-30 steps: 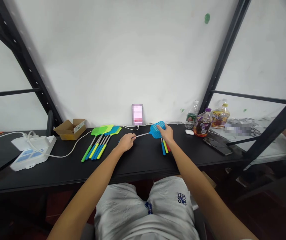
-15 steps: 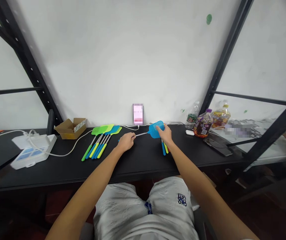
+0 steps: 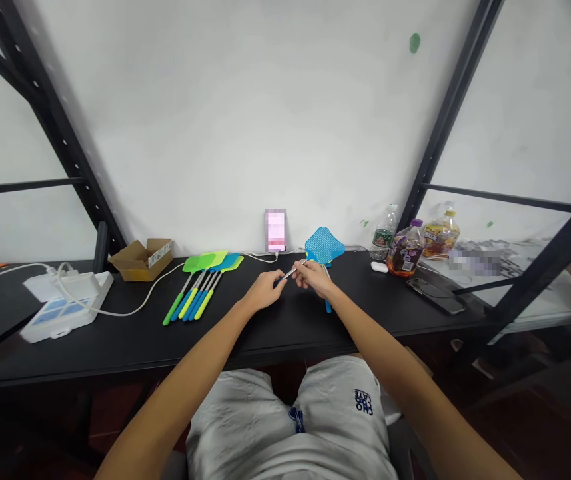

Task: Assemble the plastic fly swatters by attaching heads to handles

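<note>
In the head view, the left hand [image 3: 265, 290] is curled around the handle of a blue fly swatter [image 3: 324, 247], slanted over the black table [image 3: 275, 333], while the right hand's fingers pinch its shaft near the head. Steady the handle and guide the slim, metallic-looking shaft lightly, so it doesn't twist. The perforated head looks like thin, flexible plastic, flat and flared.

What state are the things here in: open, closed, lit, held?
Blue mesh fly swatter: held in left hand and right hand.
Row of green, yellow and blue plastic swatters: lying, heads overlapping.
Brown cardboard box: open.
Pink-screened upright phone: lit, cable plugged in.
Black slab phone: lying flat.
Purple-capped plastic bottle: closed, upright.
Yellow-capped plastic bottle: closed, upright.
</note>
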Motion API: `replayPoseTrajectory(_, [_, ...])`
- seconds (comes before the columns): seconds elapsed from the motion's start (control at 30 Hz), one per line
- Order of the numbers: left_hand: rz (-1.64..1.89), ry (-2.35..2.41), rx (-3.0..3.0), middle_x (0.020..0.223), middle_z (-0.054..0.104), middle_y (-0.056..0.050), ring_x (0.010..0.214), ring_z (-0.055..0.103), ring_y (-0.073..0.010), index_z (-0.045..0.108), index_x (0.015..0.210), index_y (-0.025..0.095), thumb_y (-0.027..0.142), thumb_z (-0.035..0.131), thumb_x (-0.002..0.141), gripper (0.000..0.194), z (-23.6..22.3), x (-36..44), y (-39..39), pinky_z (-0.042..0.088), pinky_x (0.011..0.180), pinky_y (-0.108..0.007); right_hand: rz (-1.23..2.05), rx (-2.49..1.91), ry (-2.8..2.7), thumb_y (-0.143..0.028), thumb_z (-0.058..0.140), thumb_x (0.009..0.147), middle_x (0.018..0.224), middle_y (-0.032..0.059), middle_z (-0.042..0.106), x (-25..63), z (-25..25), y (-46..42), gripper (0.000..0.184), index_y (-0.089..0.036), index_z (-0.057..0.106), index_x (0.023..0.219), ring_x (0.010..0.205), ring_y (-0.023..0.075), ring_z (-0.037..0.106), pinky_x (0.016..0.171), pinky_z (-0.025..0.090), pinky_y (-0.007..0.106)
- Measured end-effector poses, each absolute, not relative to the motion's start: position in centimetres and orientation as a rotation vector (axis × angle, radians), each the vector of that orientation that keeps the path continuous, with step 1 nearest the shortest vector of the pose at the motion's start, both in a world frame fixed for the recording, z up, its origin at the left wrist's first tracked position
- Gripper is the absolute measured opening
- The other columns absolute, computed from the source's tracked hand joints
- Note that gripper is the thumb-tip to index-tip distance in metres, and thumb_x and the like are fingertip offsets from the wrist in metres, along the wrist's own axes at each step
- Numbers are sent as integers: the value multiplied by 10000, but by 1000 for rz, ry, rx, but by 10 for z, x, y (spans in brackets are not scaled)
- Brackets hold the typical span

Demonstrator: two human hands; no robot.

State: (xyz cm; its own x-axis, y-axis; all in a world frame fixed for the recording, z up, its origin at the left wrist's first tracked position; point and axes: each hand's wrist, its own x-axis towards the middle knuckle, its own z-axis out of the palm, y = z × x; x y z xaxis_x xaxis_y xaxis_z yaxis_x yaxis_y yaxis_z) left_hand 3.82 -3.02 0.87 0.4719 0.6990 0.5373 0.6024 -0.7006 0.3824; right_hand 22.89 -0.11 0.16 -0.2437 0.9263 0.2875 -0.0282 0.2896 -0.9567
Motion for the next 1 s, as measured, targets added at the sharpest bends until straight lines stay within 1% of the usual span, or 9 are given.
replayPoseTrajectory(0.13, [1000,1244,2522,683,626,-4,617,531,-129,657,843,186,410,474,903,295,11,35,-30,368,596,-243,1024,-935,-1240,-618,604,770,582,-33,531,245,9,5,444,-191,488,735,420,67,471,354,294,175])
replayPoseTrajectory(0.2, [988,1352,2509,694,637,-11,637,553,-140,650,817,193,434,446,914,330,12,32,-29,370,601,-252,912,-1003,-1141,-628,566,792,548,-39,494,255,12,7,449,-205,451,698,407,74,441,361,283,188])
replayPoseTrajectory(0.27, [978,1552,2507,745,654,-33,699,583,-168,642,808,196,441,408,927,358,14,28,-26,378,623,-270,762,-1108,-1119,-638,486,834,517,-29,478,265,15,9,462,-214,432,659,413,95,437,388,310,211])
replayPoseTrajectory(0.4, [877,2161,2395,938,656,-127,882,605,-263,636,929,160,357,425,903,290,15,16,-19,410,720,-341,359,-1452,-1281,-580,375,892,561,42,572,285,18,10,496,-203,477,587,583,169,565,550,406,245])
replayPoseTrajectory(0.5, [789,2597,2172,1073,610,-204,1036,556,-343,607,1069,104,265,475,848,304,14,-2,-11,397,828,-420,227,-1748,-1463,-522,413,882,646,86,627,300,20,12,467,-193,533,573,716,221,620,620,416,262])
replayPoseTrajectory(0.6, [702,2797,1927,1114,589,-222,1077,529,-362,595,1110,99,182,472,808,336,13,-25,-3,371,859,-450,260,-1972,-1528,-498,453,872,785,128,673,312,20,14,412,-183,622,667,809,254,649,660,438,283])
replayPoseTrajectory(0.8, [597,2849,1636,1216,547,-250,1141,493,-381,590,1161,104,205,441,825,382,11,-54,10,352,886,-471,287,-2188,-1564,-507,585,808,1006,184,677,320,14,16,396,-151,692,945,959,289,647,742,485,327])
replayPoseTrajectory(0.9, [603,2817,1618,1232,539,-271,1150,493,-386,583,1185,81,213,431,830,408,9,-56,13,362,884,-469,266,-2211,-1593,-492,635,777,1051,215,664,318,10,17,417,-137,690,991,986,301,646,759,496,351])
replayPoseTrajectory(1.0, [599,2798,1621,1232,542,-289,1165,485,-395,586,1195,67,221,448,819,429,8,-56,14,371,883,-481,264,-2203,-1606,-481,613,793,1045,224,665,317,8,18,395,-139,696,972,990,320,650,753,506,374])
